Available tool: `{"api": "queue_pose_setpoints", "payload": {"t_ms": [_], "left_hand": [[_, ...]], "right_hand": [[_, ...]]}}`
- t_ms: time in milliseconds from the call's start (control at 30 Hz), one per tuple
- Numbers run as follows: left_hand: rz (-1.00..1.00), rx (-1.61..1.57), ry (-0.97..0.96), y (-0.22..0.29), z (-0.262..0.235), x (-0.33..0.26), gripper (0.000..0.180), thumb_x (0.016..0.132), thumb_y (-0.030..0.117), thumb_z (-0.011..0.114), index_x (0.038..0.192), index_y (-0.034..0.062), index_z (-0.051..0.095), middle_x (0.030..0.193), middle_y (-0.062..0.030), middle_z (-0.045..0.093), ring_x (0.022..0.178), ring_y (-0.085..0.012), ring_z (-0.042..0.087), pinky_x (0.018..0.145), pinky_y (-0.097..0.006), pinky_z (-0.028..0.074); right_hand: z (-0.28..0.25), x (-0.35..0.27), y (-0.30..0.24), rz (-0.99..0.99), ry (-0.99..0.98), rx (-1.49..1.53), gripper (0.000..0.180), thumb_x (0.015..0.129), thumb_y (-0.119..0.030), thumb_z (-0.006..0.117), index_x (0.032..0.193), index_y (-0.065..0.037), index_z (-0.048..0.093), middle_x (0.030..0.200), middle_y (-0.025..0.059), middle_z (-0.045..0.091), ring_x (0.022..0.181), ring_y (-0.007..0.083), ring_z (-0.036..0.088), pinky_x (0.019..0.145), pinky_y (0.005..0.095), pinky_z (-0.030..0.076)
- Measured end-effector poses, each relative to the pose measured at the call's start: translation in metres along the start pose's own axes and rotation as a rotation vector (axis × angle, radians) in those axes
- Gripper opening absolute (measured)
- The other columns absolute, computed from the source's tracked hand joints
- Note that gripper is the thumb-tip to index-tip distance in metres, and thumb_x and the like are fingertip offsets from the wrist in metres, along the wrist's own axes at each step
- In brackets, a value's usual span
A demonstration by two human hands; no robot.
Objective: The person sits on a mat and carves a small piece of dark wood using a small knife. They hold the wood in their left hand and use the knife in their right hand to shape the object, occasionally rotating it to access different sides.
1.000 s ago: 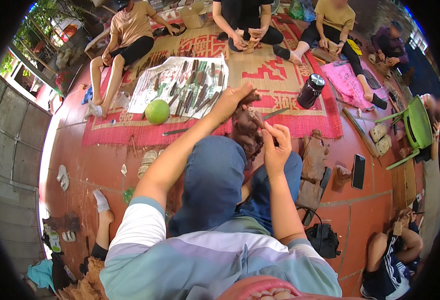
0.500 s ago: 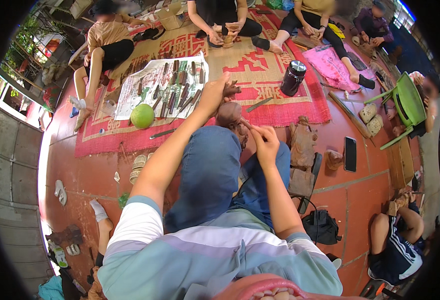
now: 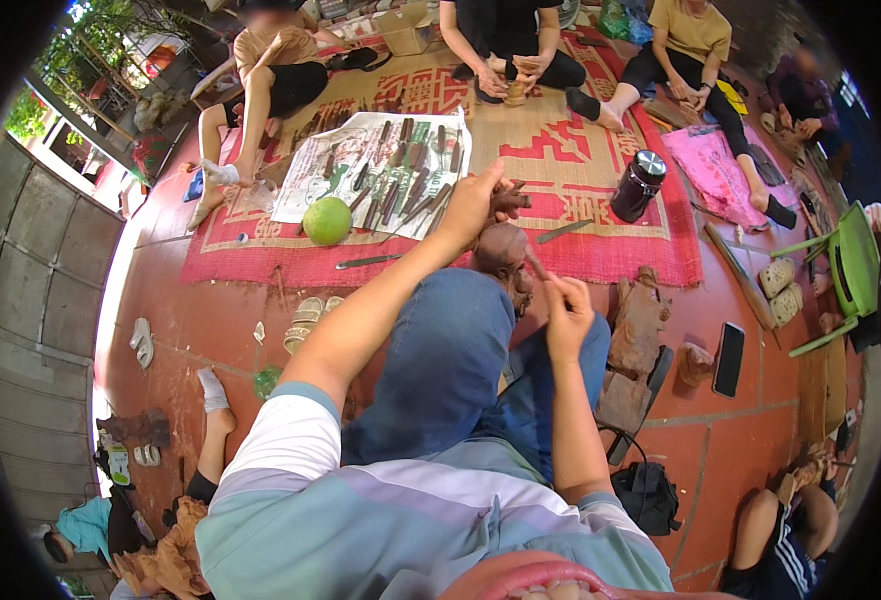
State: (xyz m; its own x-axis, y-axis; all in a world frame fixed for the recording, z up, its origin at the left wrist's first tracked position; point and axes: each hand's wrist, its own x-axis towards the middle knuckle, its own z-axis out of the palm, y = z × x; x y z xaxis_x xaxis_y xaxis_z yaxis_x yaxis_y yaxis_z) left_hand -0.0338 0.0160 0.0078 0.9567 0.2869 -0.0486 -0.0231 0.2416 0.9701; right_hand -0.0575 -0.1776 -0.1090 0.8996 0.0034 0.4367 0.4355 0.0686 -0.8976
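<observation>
A brown carved wooden figure (image 3: 502, 247) with a rounded top rests by my raised knee. My left hand (image 3: 477, 205) is closed around its far, knobbly end. My right hand (image 3: 567, 308) pinches a slim reddish-brown stick-like tool (image 3: 535, 262), its tip beside the rounded part; whether it touches is unclear. The figure's lower part is partly hidden by my knee. Beyond my left hand, several dark-handled carving tools (image 3: 401, 155) lie on a printed paper sheet (image 3: 306, 205).
A green round fruit (image 3: 328, 221), a flat metal blade (image 3: 369, 262) and a dark flask (image 3: 639, 186) are on the red patterned mat (image 3: 601, 255). To my right are a rough wood carving (image 3: 641, 320), a phone (image 3: 729, 360) and a black bag (image 3: 648, 497). Other people sit around.
The whole scene has shifted rightward and slightly down in the picture as my head turned. Both hands keep their grips; the tool in my right hand is angled a little more upright.
</observation>
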Motion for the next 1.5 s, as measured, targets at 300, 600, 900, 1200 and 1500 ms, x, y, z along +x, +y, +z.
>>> {"api": "queue_pose_setpoints", "payload": {"t_ms": [300,600,900,1200,1500], "left_hand": [[0.015,-0.028,0.041,-0.005,0.001,0.002,0.043,0.092,0.045,0.052,0.079,0.0044,0.057,0.072,-0.0084,0.063,0.062,-0.0174,0.064,0.048,-0.025,0.042],[0.016,-0.014,-0.032,-0.016,-0.011,0.006,0.039,0.094,0.042,0.05,0.082,0.0049,0.055,0.078,-0.0061,0.061,0.07,-0.0175,0.065,0.052,-0.024,0.043],[0.039,0.013,-0.023,-0.01,-0.006,0.007,0.045,0.094,0.045,0.048,0.079,0.0041,0.057,0.069,-0.0075,0.061,0.058,-0.0148,0.06,0.05,-0.024,0.042],[0.08,0.009,-0.014,-0.015,-0.003,0.011,0.045,0.095,0.042,0.047,0.08,0.002,0.06,0.071,-0.0088,0.063,0.057,-0.0151,0.06,0.05,-0.024,0.043],[0.014,-0.033,-0.065,0.0,-0.001,-0.003,0.042,0.095,0.043,0.049,0.078,0.0046,0.057,0.073,-0.0053,0.061,0.065,-0.015,0.062,0.054,-0.026,0.044]], "right_hand": [[0.042,0.028,-0.042,-0.24,-0.011,0.036,0.019,0.079,0.001,0.07,0.097,-0.002,0.07,0.089,0.0074,0.059,0.08,0.015,0.057,0.07,0.0264,0.046],[0.021,0.041,-0.072,-0.041,-0.049,0.187,0.014,0.083,0.002,0.065,0.096,-0.002,0.067,0.084,-0.0001,0.055,0.067,0.0055,0.049,0.057,0.021,0.04],[-0.006,0.018,-0.01,0.152,-0.207,0.051,0.014,0.079,0.003,0.069,0.093,0.0,0.069,0.09,0.0034,0.055,0.076,0.0088,0.052,0.064,0.022,0.041],[0.028,0.055,-0.074,-0.227,-0.153,0.073,0.017,0.08,0.001,0.068,0.097,-0.003,0.069,0.088,0.0024,0.056,0.073,0.0092,0.05,0.063,0.0204,0.04],[-0.011,0.035,-0.01,0.101,-0.058,0.099,0.009,0.087,-0.002,0.061,0.091,0.0,0.068,0.086,0.0037,0.057,0.056,0.0057,0.044,0.05,0.0227,0.037]]}}
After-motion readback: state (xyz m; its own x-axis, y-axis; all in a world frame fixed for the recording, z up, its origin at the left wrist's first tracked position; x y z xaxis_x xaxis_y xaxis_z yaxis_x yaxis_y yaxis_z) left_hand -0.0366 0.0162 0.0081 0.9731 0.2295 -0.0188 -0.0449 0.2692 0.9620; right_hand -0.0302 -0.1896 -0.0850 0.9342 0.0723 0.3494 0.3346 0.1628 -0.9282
